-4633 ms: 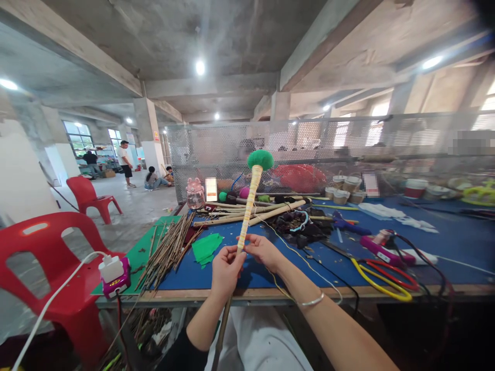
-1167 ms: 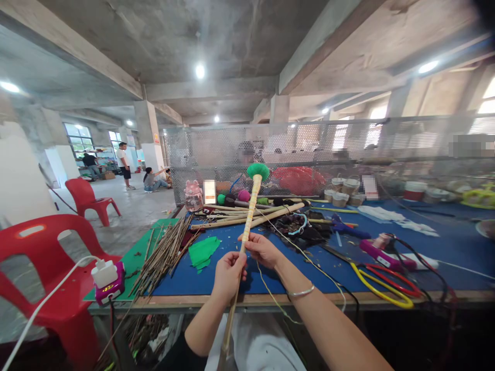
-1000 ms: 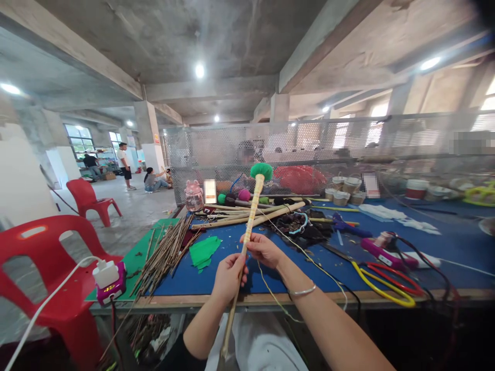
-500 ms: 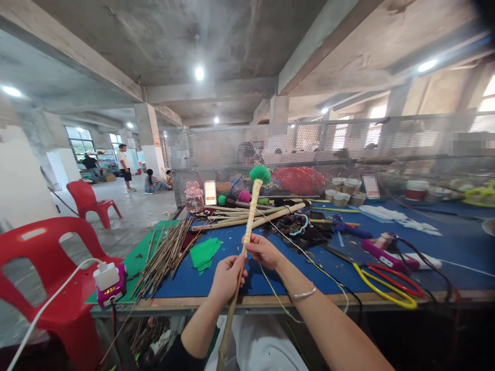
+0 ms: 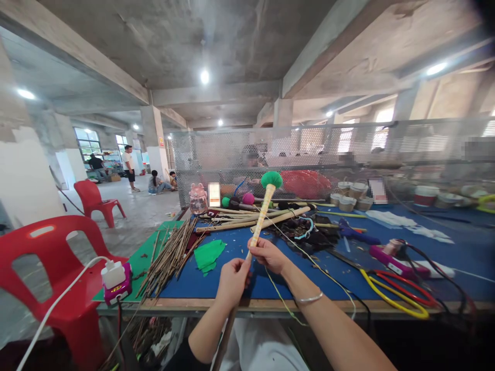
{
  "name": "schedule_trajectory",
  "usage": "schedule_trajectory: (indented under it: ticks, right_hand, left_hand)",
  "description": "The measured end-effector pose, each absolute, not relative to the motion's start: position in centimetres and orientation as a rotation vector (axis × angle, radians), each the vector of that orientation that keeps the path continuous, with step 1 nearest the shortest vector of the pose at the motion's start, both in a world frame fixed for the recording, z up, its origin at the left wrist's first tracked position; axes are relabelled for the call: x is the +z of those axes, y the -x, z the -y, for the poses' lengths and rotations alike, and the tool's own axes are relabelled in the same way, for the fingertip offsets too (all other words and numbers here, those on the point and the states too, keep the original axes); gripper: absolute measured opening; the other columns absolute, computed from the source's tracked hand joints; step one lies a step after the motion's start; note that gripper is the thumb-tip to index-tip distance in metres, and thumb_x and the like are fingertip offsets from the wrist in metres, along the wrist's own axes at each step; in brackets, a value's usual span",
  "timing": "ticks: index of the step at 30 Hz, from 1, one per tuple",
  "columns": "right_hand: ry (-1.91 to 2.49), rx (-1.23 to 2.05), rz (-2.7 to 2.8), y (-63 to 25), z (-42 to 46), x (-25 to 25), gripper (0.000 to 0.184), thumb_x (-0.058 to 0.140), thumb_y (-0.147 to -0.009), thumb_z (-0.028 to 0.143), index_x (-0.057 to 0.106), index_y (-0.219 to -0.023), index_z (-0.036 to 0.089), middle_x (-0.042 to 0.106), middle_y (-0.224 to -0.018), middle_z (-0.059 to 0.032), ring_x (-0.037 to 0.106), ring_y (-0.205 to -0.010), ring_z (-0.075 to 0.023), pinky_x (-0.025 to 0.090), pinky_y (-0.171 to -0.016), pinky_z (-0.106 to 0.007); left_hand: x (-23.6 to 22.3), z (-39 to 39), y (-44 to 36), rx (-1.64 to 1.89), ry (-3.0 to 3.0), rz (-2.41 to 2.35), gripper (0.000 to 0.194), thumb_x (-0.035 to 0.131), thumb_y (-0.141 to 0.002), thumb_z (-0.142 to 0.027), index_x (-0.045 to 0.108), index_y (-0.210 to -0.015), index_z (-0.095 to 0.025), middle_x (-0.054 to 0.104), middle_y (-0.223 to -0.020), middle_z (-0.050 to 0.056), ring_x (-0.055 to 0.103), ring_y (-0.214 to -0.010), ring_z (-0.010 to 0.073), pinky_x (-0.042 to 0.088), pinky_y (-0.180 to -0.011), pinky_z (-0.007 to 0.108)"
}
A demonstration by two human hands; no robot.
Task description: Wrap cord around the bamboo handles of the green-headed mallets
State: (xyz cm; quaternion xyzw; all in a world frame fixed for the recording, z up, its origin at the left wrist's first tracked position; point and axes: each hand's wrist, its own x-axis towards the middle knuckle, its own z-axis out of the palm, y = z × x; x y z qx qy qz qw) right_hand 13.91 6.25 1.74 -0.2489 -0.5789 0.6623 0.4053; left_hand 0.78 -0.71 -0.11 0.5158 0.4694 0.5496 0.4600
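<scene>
I hold a long stick (image 5: 261,219) upright over the blue table (image 5: 456,247). A green pompom (image 5: 271,179) tops it, and pale yellow banding wraps its upper length. My left hand (image 5: 232,278) is closed round the bare shaft below the wrapping. My right hand (image 5: 267,254) pinches the stick just above, at the lower end of the wrapping. A thin yellow-green cord (image 5: 279,293) hangs from my right hand down past the table edge.
A bundle of thin brown sticks (image 5: 170,253) and green felt scraps (image 5: 209,255) lie to the left. Thicker bamboo poles (image 5: 247,219), dark scraps, a pink glue gun (image 5: 390,252) and yellow and red cables (image 5: 394,296) lie behind and right. Red chairs (image 5: 50,268) stand left. A wire mesh fence (image 5: 348,149) runs behind the table.
The stick and both hands sit a little further right and lower in view, and the view has shifted slightly. My grip on the stick is the same.
</scene>
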Motion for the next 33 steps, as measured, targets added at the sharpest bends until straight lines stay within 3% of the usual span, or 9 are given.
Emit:
schedule_trajectory:
  ticks: [5, 12, 15, 19, 21, 29, 33]
  right_hand:
    - [0.665, 1.574, 1.435, -13.80, -6.55, 1.57, 0.032, 0.071, -0.060, 0.032, 0.046, -0.071, 0.016, 0.039, -0.049, 0.0090, 0.020, -0.035, -0.0008, 0.009, -0.035, -0.019]
    - [0.561, 1.737, 1.438, -14.04, -5.96, 1.98, 0.033, 0.070, -0.062, 0.033, 0.050, -0.082, 0.016, 0.032, -0.045, 0.0108, 0.017, -0.035, -0.0015, 0.006, -0.035, -0.018]
    - [0.574, 1.706, 1.441, -13.95, -6.17, 1.64, 0.029, 0.070, -0.063, 0.031, 0.049, -0.075, 0.015, 0.033, -0.044, 0.0104, 0.018, -0.034, -0.0009, 0.007, -0.035, -0.018]
    - [0.606, 1.616, 1.450, -13.73, -6.56, 1.18, 0.031, 0.073, -0.059, 0.029, 0.048, -0.069, 0.014, 0.042, -0.050, 0.0076, 0.027, -0.037, -0.0007, 0.011, -0.035, -0.018]
    - [0.620, 1.604, 1.466, -13.65, -6.54, 1.19, 0.031, 0.073, -0.059, 0.029, 0.047, -0.069, 0.015, 0.042, -0.049, 0.0080, 0.025, -0.035, -0.0005, 0.010, -0.035, -0.018]
    - [0.539, 1.760, 1.424, -13.85, -5.80, 2.05, 0.033, 0.072, -0.059, 0.031, 0.048, -0.076, 0.015, 0.035, -0.043, 0.0109, 0.018, -0.033, -0.0005, 0.006, -0.034, -0.019]
    - [0.617, 1.712, 1.429, -13.85, -6.12, 1.62, 0.031, 0.072, -0.059, 0.029, 0.047, -0.069, 0.015, 0.039, -0.047, 0.0090, 0.024, -0.035, -0.0010, 0.009, -0.035, -0.018]
  left_hand:
    - [0.10, 0.14, -1.43, 1.571, -1.447, -1.279, 0.030, 0.070, -0.055, -0.037, 0.059, -0.071, -0.015, 0.055, -0.058, -0.001, 0.046, -0.052, 0.0087, 0.037, -0.051, 0.019]
    - [0.24, 0.26, -0.53, 1.270, -1.249, -1.124, 0.042, 0.052, -0.068, -0.053, 0.057, -0.073, -0.012, 0.052, -0.049, 0.000, 0.041, -0.037, 0.0071, 0.029, -0.037, 0.018]
    - [0.09, 0.40, -0.47, 1.273, -1.332, -1.126, 0.044, 0.047, -0.072, -0.053, 0.059, -0.073, -0.010, 0.050, -0.047, -0.001, 0.039, -0.039, 0.0066, 0.028, -0.039, 0.018]
    - [-0.46, 0.10, -0.85, 1.478, -1.427, -1.210, 0.038, 0.066, -0.060, -0.042, 0.058, -0.083, -0.013, 0.050, -0.055, -0.004, 0.041, -0.047, 0.0064, 0.032, -0.045, 0.018]
    - [-0.66, -0.02, -0.95, 1.514, -1.418, -1.252, 0.036, 0.070, -0.055, -0.037, 0.058, -0.078, -0.013, 0.051, -0.056, -0.004, 0.043, -0.048, 0.0068, 0.034, -0.047, 0.018]
    - [0.20, 0.61, -0.46, 1.241, -1.299, -1.093, 0.038, 0.053, -0.069, -0.051, 0.055, -0.068, -0.013, 0.050, -0.045, -0.002, 0.039, -0.033, 0.0072, 0.028, -0.035, 0.019]
    - [-0.13, 0.39, -0.64, 1.385, -1.416, -1.141, 0.035, 0.058, -0.066, -0.047, 0.058, -0.072, -0.012, 0.051, -0.051, -0.003, 0.042, -0.043, 0.0069, 0.032, -0.042, 0.019]
